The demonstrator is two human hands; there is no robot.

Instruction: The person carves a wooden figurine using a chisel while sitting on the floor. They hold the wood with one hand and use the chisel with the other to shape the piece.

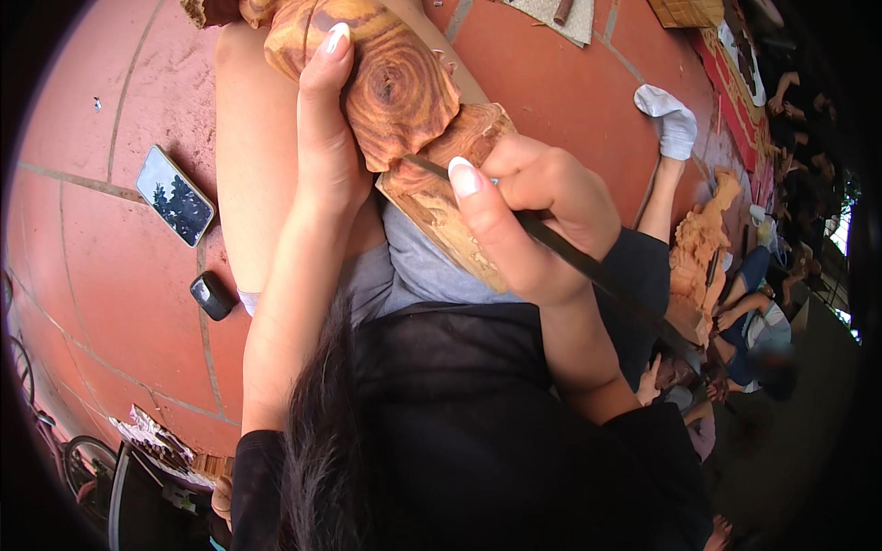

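A reddish-brown wood carving [397,87] with swirling grain lies across my lap, rounded at the top and flatter at its lower base. My left hand [326,138] grips its near left side, thumb laid over the upper face. In my right hand [551,207] is a dark, slim carving chisel [574,255], pinched between thumb and bent fingers. Its tip touches or nearly touches the notch where the rounded part meets the base. The right fingers rest against the base's right side, and the chisel's rear end runs back past my forearm.
On the tiled floor [83,275] at left lie a phone [175,195] and a small black case [212,295]. A tall wooden sculpture [701,248] stands at right, near several other people. A white-socked foot [668,119] is nearby. A pale mat [556,18] lies at the top.
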